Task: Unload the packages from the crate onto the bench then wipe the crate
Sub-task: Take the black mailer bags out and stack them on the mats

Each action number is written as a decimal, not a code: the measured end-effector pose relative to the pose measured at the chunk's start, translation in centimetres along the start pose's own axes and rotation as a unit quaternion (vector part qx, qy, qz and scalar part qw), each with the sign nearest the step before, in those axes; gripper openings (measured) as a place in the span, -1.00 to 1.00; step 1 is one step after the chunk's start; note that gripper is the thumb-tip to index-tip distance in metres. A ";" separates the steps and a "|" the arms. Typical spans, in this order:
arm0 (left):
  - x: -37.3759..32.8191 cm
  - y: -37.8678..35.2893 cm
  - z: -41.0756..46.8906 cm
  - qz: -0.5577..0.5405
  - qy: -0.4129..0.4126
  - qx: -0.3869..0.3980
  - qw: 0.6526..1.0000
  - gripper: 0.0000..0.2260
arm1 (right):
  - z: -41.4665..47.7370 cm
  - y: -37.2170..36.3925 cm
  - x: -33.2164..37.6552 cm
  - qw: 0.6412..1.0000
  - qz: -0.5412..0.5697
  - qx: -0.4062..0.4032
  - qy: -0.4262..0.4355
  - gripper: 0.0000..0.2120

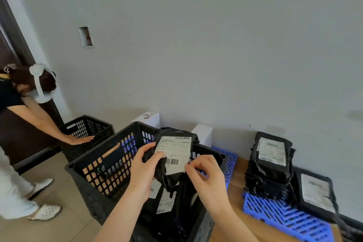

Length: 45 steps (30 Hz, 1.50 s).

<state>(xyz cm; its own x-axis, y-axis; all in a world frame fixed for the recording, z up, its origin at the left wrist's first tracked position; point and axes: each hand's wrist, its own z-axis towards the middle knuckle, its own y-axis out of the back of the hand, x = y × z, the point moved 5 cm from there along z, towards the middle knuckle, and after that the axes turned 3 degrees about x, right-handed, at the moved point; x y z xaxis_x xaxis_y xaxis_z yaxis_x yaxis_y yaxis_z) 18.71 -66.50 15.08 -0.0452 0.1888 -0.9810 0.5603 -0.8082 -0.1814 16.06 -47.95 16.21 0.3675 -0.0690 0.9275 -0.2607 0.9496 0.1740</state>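
A black slatted crate (pixel 110 165) stands in front of me with more black packages (pixel 167 202) lying inside. Above it I hold a black plastic package (pixel 174 153) with a white shipping label. My left hand (pixel 144 169) grips its left edge, thumb on the label. My right hand (pixel 206 175) pinches the label's lower right corner. On the blue slatted bench (pixel 275 214) to the right sits a stack of black packages (pixel 271 159), and another labelled package (pixel 316 192) lies beside it.
Another person (pixel 17 116) bends over at the left, one hand on a second black crate (pixel 88 129). White boxes (pixel 202 133) stand against the wall behind my crate. A wooden surface (pixel 237 179) shows beside the bench. The floor is tiled.
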 end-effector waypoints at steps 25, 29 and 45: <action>10.5 -34.8 -10.1 0.159 -0.077 0.342 0.923 -0.47 | -8.3 32.4 -8.4 0.947 -0.029 -0.294 -0.129 -0.54; 15.3 -39.5 -9.4 0.228 -0.068 0.346 0.908 -0.34 | -8.0 36.6 -12.7 0.929 -0.082 -0.315 -0.175 -0.48; 31.3 -50.5 -3.8 0.400 -0.009 0.389 0.830 -0.61 | -3.4 44.9 -31.7 0.876 -0.091 -0.276 -0.385 -0.44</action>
<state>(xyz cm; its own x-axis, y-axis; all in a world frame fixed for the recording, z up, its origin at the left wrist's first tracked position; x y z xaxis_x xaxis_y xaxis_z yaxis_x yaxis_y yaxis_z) -7.83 -17.68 -6.16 0.0681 -0.5838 -0.8090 -0.2859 -0.7883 0.5448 -4.28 -2.05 -6.52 -0.4077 -0.2184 0.8866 0.2901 0.8897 0.3525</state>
